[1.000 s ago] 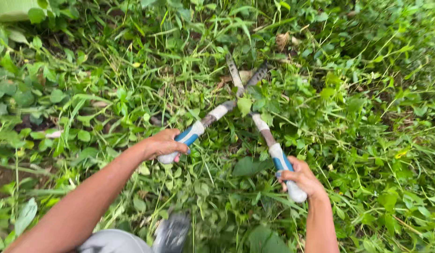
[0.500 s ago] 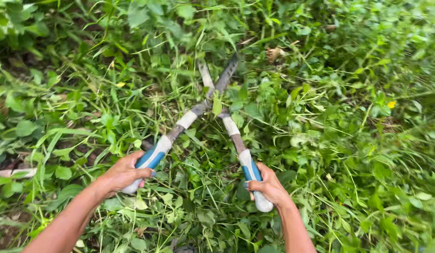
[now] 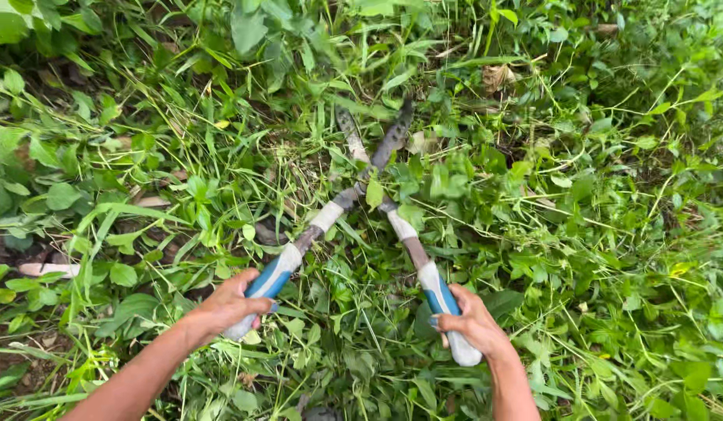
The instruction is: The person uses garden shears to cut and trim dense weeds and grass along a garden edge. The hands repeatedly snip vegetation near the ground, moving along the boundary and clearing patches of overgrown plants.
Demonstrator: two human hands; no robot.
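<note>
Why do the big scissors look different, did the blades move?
Yes. The shears' blades have closed toward each other; they were spread wider earlier. The camera shifts too, so drift against the weeds is unclear.

The tips of the shears' blades (image 3: 377, 144) are blurred and partly buried in grass (image 3: 221, 156), so how far apart they stand cannot be told. A leaf (image 3: 374, 193) covers the pivot. Each hand, left hand (image 3: 229, 306) and right hand (image 3: 472, 323), hides part of its blue grip. Both forearms run off the bottom edge.
</note>
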